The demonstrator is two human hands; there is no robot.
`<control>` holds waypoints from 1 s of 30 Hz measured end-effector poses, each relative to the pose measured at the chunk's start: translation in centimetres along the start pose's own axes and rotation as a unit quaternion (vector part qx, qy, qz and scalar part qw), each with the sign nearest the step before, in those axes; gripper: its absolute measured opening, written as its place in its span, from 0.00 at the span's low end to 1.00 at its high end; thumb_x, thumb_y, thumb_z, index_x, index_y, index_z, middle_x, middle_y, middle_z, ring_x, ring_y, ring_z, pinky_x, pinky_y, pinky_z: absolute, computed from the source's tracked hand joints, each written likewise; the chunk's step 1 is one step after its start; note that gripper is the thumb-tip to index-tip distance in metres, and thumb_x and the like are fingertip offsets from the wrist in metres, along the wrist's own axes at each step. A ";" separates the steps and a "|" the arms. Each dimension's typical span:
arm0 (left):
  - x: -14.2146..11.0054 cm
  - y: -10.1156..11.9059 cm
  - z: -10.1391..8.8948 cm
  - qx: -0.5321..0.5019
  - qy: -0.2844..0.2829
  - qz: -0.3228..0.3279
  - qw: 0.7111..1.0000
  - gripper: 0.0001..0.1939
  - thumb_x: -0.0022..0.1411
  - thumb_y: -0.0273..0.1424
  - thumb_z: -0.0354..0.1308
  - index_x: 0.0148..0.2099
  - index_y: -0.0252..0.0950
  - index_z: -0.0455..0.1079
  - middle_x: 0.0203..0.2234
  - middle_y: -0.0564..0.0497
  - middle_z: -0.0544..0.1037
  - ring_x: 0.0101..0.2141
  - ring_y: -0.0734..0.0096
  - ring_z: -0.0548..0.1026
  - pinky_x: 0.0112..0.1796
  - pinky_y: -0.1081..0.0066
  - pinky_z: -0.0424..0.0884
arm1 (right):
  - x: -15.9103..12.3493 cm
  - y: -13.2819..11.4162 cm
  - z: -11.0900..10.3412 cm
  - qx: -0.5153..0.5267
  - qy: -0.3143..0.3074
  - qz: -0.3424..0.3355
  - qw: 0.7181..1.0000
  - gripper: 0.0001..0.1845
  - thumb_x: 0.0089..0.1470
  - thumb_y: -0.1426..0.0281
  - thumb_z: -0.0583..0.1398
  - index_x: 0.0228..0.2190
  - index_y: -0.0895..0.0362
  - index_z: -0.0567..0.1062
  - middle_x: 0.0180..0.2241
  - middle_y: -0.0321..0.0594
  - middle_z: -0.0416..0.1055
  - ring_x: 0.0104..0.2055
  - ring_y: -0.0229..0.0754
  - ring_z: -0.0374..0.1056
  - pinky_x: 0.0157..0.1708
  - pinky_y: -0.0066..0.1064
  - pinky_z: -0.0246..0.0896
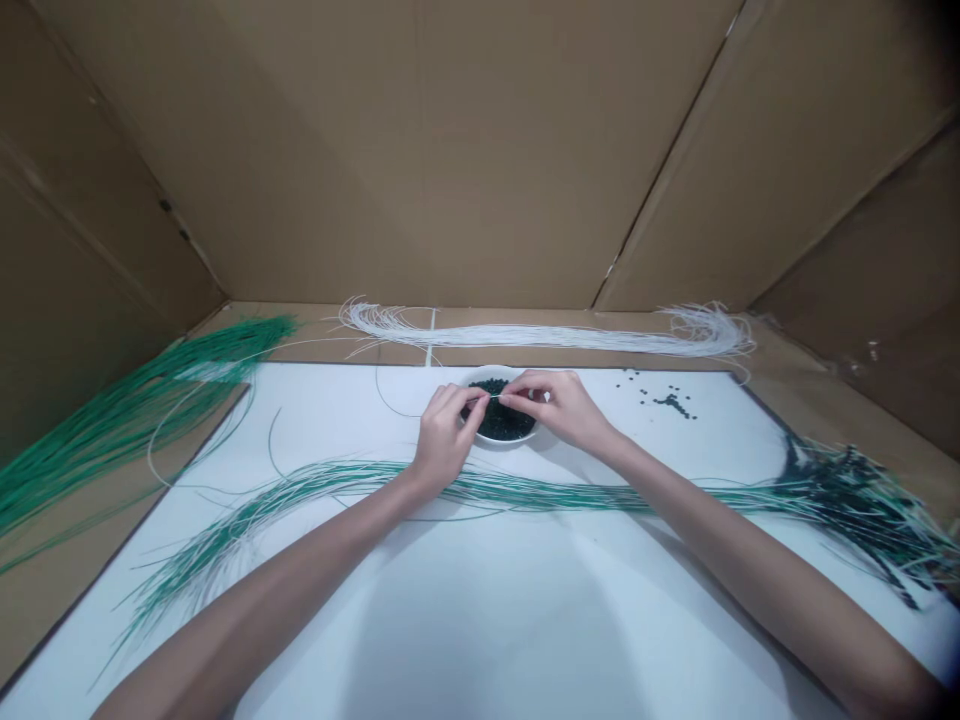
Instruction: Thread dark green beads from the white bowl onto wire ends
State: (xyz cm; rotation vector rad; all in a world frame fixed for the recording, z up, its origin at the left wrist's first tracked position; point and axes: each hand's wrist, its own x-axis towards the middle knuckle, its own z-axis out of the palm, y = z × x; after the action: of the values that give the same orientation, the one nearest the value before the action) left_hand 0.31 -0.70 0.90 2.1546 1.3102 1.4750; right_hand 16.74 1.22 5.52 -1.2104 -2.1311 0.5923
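Note:
Over a white bowl (pixel 501 442) of small dark beads (pixel 505 422), my two hands meet with their fingertips almost touching. My left hand (pixel 444 428) is closed in a pinch at the bowl's left side. From the right, my right hand (pixel 562 405) pinches too. A short length of thin white strand (pixel 494 397) shows between the fingertips, held by both hands. Whether a bead sits on it is too small to tell. Beneath my forearms runs a long bundle of green and white strands (pixel 555 492).
Loose dark beads (pixel 673 402) lie right of the bowl. Dark clusters (pixel 851 490) cover the bundle's right end. A white strand bundle (pixel 540 337) lies along the back, and green strands (pixel 150 400) spread at left. Cardboard walls (pixel 420 150) enclose the white board (pixel 480 620).

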 end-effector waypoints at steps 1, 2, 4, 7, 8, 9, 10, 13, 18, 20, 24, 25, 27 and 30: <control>0.0 0.0 0.0 0.001 -0.001 0.001 1.000 0.05 0.59 0.30 0.49 0.35 0.36 0.66 0.25 0.53 0.69 0.28 0.75 0.64 0.31 0.75 0.61 | 0.0 0.1 0.0 -0.006 -0.010 0.002 1.000 0.08 0.48 0.68 0.57 0.26 0.57 0.76 0.27 0.36 0.73 0.26 0.34 0.64 0.27 0.24 0.55; 0.0 0.0 0.0 0.002 -0.002 0.001 1.000 0.05 0.59 0.30 0.49 0.35 0.36 0.66 0.25 0.53 0.69 0.28 0.75 0.64 0.31 0.75 0.61 | 0.1 0.1 -0.1 -0.017 -0.023 0.003 1.000 0.08 0.47 0.68 0.58 0.27 0.57 0.76 0.28 0.36 0.73 0.26 0.34 0.64 0.27 0.24 0.56; -0.1 -0.1 0.1 0.005 0.000 0.000 1.000 0.05 0.59 0.30 0.49 0.35 0.36 0.66 0.25 0.53 0.68 0.28 0.75 0.64 0.32 0.75 0.61 | 0.2 0.2 -0.1 -0.054 -0.063 0.003 0.997 0.08 0.45 0.69 0.59 0.29 0.57 0.76 0.29 0.37 0.73 0.28 0.36 0.66 0.29 0.25 0.57; -0.1 -0.2 0.2 0.007 0.006 -0.004 1.000 0.05 0.59 0.29 0.49 0.34 0.36 0.65 0.25 0.53 0.68 0.28 0.75 0.64 0.32 0.74 0.61 | 0.4 0.1 0.3 -0.128 -0.113 -0.008 0.985 0.09 0.42 0.70 0.61 0.30 0.58 0.75 0.30 0.39 0.73 0.29 0.39 0.66 0.30 0.27 0.58; -0.1 -0.2 0.2 0.007 0.007 -0.004 1.000 0.05 0.59 0.29 0.49 0.34 0.36 0.65 0.25 0.53 0.68 0.28 0.75 0.64 0.32 0.75 0.61 | 0.5 0.0 0.5 -0.149 -0.122 -0.014 0.981 0.08 0.42 0.70 0.61 0.30 0.58 0.76 0.29 0.40 0.73 0.30 0.39 0.66 0.29 0.28 0.58; -0.1 -0.2 0.2 0.007 0.008 -0.004 1.000 0.05 0.59 0.29 0.49 0.34 0.36 0.65 0.25 0.53 0.68 0.28 0.75 0.64 0.32 0.75 0.61 | 0.6 0.0 0.6 -0.166 -0.126 -0.021 0.978 0.07 0.43 0.70 0.61 0.28 0.57 0.76 0.29 0.40 0.73 0.30 0.40 0.66 0.29 0.28 0.58; -0.1 -0.2 0.2 0.006 0.008 -0.005 1.000 0.05 0.59 0.29 0.49 0.34 0.35 0.65 0.25 0.53 0.68 0.29 0.75 0.64 0.32 0.75 0.61 | 0.6 0.0 0.8 -0.179 -0.125 -0.027 0.975 0.05 0.43 0.71 0.61 0.27 0.57 0.76 0.28 0.40 0.73 0.30 0.41 0.66 0.29 0.28 0.57; 0.0 -0.1 0.1 0.004 0.009 -0.009 1.000 0.05 0.59 0.29 0.49 0.34 0.35 0.65 0.25 0.53 0.68 0.29 0.75 0.64 0.32 0.75 0.61 | 0.8 0.1 1.0 -0.182 -0.118 -0.037 0.975 0.04 0.44 0.72 0.59 0.24 0.57 0.75 0.26 0.40 0.72 0.29 0.40 0.66 0.29 0.28 0.57; 0.1 -0.1 0.0 0.002 0.013 -0.026 1.000 0.05 0.58 0.29 0.49 0.33 0.35 0.65 0.24 0.54 0.66 0.27 0.76 0.64 0.31 0.75 0.61 | 0.2 0.6 0.9 -0.088 -0.067 -0.046 0.993 0.06 0.47 0.71 0.58 0.26 0.57 0.76 0.27 0.38 0.72 0.29 0.38 0.66 0.31 0.28 0.58; 0.1 -0.1 0.0 0.002 0.014 -0.029 0.999 0.05 0.58 0.29 0.49 0.33 0.35 0.65 0.23 0.54 0.64 0.26 0.76 0.63 0.31 0.75 0.61 | -0.3 0.8 1.0 -0.025 -0.040 -0.049 0.998 0.07 0.48 0.71 0.57 0.28 0.57 0.76 0.29 0.39 0.72 0.31 0.38 0.66 0.32 0.28 0.58; 0.0 -0.1 0.1 -0.001 0.014 -0.024 1.000 0.03 0.56 0.28 0.51 0.32 0.35 0.65 0.21 0.55 0.61 0.26 0.77 0.62 0.30 0.76 0.60 | -1.1 1.1 1.3 0.091 0.020 -0.029 0.995 0.08 0.49 0.69 0.57 0.30 0.57 0.75 0.31 0.40 0.72 0.34 0.38 0.67 0.36 0.30 0.59; 0.0 -0.1 0.1 -0.003 0.015 -0.023 1.000 0.03 0.56 0.28 0.51 0.32 0.35 0.65 0.21 0.55 0.61 0.25 0.77 0.62 0.30 0.76 0.60 | -1.2 1.1 1.4 0.109 0.031 -0.021 0.993 0.08 0.49 0.69 0.57 0.30 0.57 0.75 0.32 0.40 0.72 0.34 0.39 0.67 0.37 0.30 0.59; 0.0 -0.1 0.1 -0.006 0.018 -0.017 1.000 0.03 0.57 0.28 0.51 0.32 0.35 0.65 0.21 0.56 0.61 0.25 0.77 0.62 0.30 0.76 0.60 | -1.3 1.2 1.5 0.138 0.040 -0.009 0.990 0.08 0.49 0.69 0.57 0.31 0.56 0.76 0.32 0.40 0.72 0.35 0.39 0.67 0.37 0.31 0.59; -0.1 0.0 0.1 -0.010 0.024 0.002 1.000 0.03 0.56 0.28 0.51 0.32 0.35 0.65 0.20 0.56 0.60 0.25 0.77 0.61 0.29 0.76 0.60 | -1.3 1.3 1.5 0.174 0.042 0.004 0.984 0.08 0.49 0.68 0.57 0.30 0.56 0.76 0.32 0.39 0.72 0.36 0.39 0.67 0.38 0.31 0.59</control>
State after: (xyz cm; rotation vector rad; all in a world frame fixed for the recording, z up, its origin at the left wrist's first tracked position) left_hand 0.37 -0.71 0.79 2.1227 1.3027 1.5441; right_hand 16.96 0.58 3.26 -1.0288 -1.8565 0.8601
